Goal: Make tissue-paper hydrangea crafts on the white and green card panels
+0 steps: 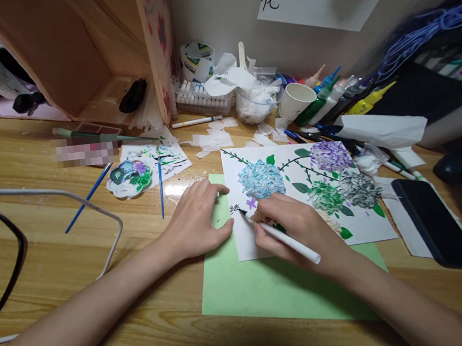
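Right hand (296, 221) grips pen (291, 240), tip at black writing (235, 209) near painting's (369, 230) left edge. Left hand (196, 218) released, palm down, fingertips by same edge. Painting lies on green paper (268, 295) on tabletop (149, 335); right hand hides part, pale flower (330, 220) mostly covered. Pink item (84, 152) pixelated. Upper sheet (312, 7), co-worker's arm (456, 116) cut off.

Tally stands at two hands (198, 220), one held brush pen (291, 240), five flower heads (261, 178) on the painting (367, 231), one green sheet (264, 291), two blue paintbrushes (161, 190), one palette (114, 189).
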Available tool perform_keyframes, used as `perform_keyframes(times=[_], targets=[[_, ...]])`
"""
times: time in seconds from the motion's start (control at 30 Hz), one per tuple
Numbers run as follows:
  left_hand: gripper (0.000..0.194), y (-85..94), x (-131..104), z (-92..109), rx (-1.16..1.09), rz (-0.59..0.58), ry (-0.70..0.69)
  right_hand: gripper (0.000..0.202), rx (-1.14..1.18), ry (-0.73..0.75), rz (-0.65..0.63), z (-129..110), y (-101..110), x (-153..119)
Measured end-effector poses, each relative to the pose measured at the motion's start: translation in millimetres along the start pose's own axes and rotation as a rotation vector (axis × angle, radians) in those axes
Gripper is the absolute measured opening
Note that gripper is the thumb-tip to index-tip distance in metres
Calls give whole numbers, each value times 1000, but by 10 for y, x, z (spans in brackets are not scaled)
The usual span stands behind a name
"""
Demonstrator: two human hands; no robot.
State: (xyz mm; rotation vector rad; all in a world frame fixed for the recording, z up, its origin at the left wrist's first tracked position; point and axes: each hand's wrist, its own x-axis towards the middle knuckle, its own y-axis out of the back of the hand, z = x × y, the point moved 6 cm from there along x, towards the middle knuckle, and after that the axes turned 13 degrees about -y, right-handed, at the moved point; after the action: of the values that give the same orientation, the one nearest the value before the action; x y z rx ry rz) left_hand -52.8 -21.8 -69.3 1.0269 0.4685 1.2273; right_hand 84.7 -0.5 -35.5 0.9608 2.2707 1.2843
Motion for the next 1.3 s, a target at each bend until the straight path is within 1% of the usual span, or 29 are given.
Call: perform_keyframes(times=[0.3, 0.53, 0.8, 1.0, 1.17, 1.3], targets=[[38, -10, 0, 0, 6, -14, 4, 10, -14, 18, 2, -18, -6, 4], [37, -5, -1, 2, -1, -2, 0, 10, -18, 29, -14, -20, -4, -19], [37, -5, -1, 0, 1, -2, 1, 9, 7, 25, 20, -9, -14, -6], [38, -6, -2, 1, -6, 1, -1, 10, 13, 41, -11, -58, 12, -6], [34, -4, -3, -3, -8, -11, 4, 9, 58, 24, 81, -73, 135, -12], [33, 0, -15, 2, -33, -18, 15, 9, 98, -22, 96, -48, 136, -56]])
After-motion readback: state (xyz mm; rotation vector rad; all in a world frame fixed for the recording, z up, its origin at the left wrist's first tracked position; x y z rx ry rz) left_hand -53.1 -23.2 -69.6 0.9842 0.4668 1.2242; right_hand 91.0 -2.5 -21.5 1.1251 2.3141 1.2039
